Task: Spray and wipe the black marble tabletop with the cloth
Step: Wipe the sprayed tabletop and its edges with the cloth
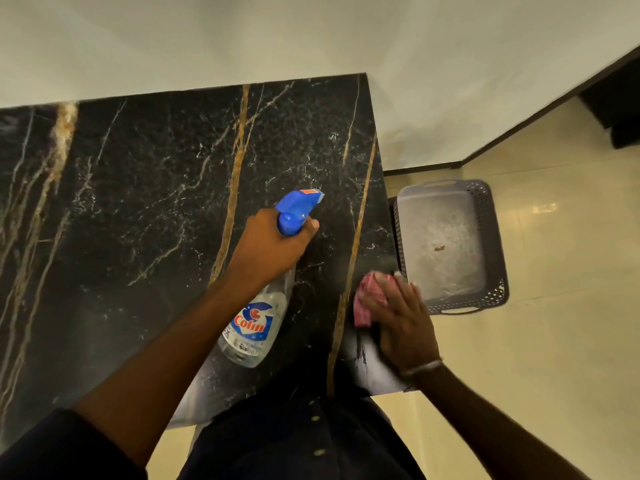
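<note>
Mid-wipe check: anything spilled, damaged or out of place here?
Nothing spilled or broken. The tabletop has a pale streaky smear at its near right corner, by the right hand pressing the cloth, likely wet cleaner. The left hand grips the spray bottle. The grey basket on the floor holds a dark speck.

Tabletop (pixel 131 209) open left and far; spray bottle (pixel 254 323), cloth (pixel 369 299) crowd near-right corner; wall (pixel 242 39) bounds far edge; basket (pixel 491 237) right.

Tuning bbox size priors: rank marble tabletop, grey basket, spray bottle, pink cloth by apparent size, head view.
1. black marble tabletop
2. grey plastic basket, on the floor, so farther away
3. Colin spray bottle
4. pink cloth, partly under the right hand, full extent unsure
</note>
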Demonstrator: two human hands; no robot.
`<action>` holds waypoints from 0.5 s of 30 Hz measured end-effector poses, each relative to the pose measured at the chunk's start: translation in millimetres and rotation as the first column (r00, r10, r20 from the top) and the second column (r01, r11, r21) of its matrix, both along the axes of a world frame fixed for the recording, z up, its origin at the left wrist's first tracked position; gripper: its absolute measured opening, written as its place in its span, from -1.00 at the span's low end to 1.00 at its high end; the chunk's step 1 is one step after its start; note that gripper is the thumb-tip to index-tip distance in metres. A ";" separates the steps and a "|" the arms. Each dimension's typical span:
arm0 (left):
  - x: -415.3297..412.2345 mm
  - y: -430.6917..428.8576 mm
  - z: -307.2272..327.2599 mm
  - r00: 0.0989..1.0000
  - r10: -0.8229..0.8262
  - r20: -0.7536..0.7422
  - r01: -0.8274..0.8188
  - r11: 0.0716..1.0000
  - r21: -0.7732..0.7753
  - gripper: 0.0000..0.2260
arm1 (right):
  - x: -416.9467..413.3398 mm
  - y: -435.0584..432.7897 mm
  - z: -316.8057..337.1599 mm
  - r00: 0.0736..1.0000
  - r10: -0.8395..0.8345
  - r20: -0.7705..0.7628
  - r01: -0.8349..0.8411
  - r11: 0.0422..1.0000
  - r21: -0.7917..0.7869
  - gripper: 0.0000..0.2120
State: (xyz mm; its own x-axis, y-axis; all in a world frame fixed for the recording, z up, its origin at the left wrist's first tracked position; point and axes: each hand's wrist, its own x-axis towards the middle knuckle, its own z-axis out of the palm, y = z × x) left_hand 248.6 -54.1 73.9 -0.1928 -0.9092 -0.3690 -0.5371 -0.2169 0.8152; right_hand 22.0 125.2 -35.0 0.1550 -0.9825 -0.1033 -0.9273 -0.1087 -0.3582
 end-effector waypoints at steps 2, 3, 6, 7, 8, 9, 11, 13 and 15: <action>-1.4 -10.6 -3.3 1.000 0.011 -0.007 -0.011 1.000 -0.006 -0.81 | -0.8 -51.5 -5.0 1.000 -0.018 0.004 0.018 0.999 -0.034 -0.54; -2.3 -15.6 -5.0 1.000 0.023 -0.009 -0.023 1.000 -0.004 -0.80 | -2.9 -76.0 -8.0 1.000 -0.014 0.003 0.014 0.999 -0.051 -0.53; -5.7 -30.3 -10.4 0.998 0.060 -0.022 -0.060 0.998 -0.005 -0.79 | -7.5 -148.1 -15.0 1.000 -0.006 -0.006 0.005 0.995 -0.095 -0.53; -7.1 -35.2 -12.4 0.997 0.068 -0.019 -0.068 0.998 0.001 -0.81 | -7.7 -173.6 -16.7 1.000 -0.010 -0.008 0.009 0.995 -0.096 -0.53; -8.7 -39.5 -13.4 0.997 0.077 -0.013 -0.077 0.997 0.007 -0.82 | -7.4 -198.1 -16.8 1.000 -0.019 -0.020 0.017 0.995 -0.098 -0.51; -10.4 -43.2 -13.7 0.996 0.086 -0.009 -0.086 0.996 0.009 -0.82 | -7.2 -222.3 -18.4 0.998 -0.030 -0.048 0.025 0.995 -0.100 -0.50; -14.0 -51.7 -16.7 0.996 0.092 -0.003 -0.092 0.996 0.016 -0.80 | -7.7 -275.1 -21.3 0.993 -0.056 -0.100 0.047 0.994 -0.098 -0.50; -16.9 -58.2 -16.3 0.995 0.095 0.003 -0.095 0.995 0.012 -0.79 | -6.0 -324.5 -20.4 0.990 -0.090 -0.109 0.081 0.993 -0.090 -0.49; -18.4 -61.8 -13.5 0.994 0.108 -0.005 -0.108 0.994 -0.006 -0.78 | -4.9 -360.1 -16.1 0.983 -0.132 -0.126 0.124 0.990 -0.065 -0.47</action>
State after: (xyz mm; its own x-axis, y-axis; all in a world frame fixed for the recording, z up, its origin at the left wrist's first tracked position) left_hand 230.2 -115.8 60.4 -0.0956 -0.9273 -0.3620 -0.5068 -0.2677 0.8195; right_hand 17.0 -234.9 -51.1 0.0166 -0.9982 -0.0581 -0.9730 -0.0027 -0.2309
